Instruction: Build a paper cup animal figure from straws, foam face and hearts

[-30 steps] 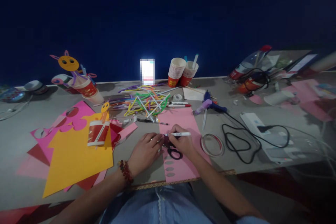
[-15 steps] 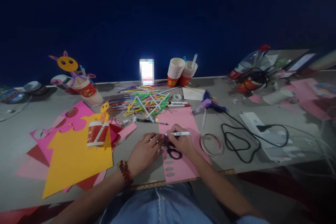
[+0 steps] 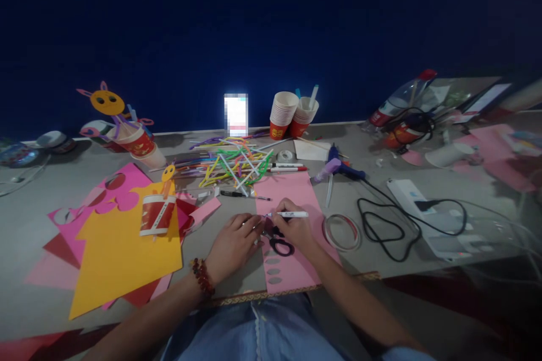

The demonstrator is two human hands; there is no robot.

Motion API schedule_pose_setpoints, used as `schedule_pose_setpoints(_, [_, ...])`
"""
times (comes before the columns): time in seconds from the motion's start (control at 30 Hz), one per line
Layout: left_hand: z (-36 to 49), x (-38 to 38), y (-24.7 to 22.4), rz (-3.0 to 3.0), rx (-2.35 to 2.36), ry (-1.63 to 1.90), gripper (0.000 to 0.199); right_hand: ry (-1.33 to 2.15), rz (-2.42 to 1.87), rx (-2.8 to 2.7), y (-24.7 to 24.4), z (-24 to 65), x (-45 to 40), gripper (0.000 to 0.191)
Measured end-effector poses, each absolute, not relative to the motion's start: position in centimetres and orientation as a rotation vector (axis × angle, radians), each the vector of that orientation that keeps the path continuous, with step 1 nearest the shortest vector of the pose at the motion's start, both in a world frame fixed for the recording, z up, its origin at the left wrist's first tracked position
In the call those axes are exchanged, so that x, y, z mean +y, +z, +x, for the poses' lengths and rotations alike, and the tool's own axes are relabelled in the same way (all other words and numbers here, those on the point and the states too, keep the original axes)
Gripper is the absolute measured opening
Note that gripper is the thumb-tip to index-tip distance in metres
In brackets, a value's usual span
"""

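Observation:
My right hand (image 3: 293,227) grips a white marker (image 3: 292,214), held nearly level with its tip pointing left. My left hand (image 3: 239,237) lies palm down, fingers stretched toward the marker tip at the left edge of the pink paper sheet (image 3: 292,192). Whatever lies beneath those fingertips is too small to make out. Black-handled scissors (image 3: 282,246) rest on the pink sheet between my hands, partly covered by them. Below the scissors, the sheet has several oval holes near its left edge.
Coloured paper (image 3: 127,254) and a decorated paper cup (image 3: 157,215) lie on the left. Pipe cleaners (image 3: 237,163) are heaped behind my hands. To the right are a tape roll (image 3: 341,232), a blue glue gun (image 3: 349,171) with its black cord, and a power strip (image 3: 419,220). Stacked cups (image 3: 283,115) stand behind.
Both hands hold nearly the same place. The marker's back end has shifted very slightly right, and the whole view has moved a little.

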State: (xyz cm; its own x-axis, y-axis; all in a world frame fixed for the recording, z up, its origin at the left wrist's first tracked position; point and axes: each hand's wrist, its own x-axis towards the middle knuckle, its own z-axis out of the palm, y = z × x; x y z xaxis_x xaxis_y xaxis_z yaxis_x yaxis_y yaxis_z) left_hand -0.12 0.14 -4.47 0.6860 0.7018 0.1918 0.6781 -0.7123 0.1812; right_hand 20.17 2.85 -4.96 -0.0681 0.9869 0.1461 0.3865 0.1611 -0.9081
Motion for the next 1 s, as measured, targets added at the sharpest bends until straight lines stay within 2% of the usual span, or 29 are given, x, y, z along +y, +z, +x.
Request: schedule_pose_setpoints(1.0, [-0.18,-0.02,-4.95,2.776,1.178,0.417,0.041,0.946,-1.321,-1.697,-5.72,20.32,2.94,0.010])
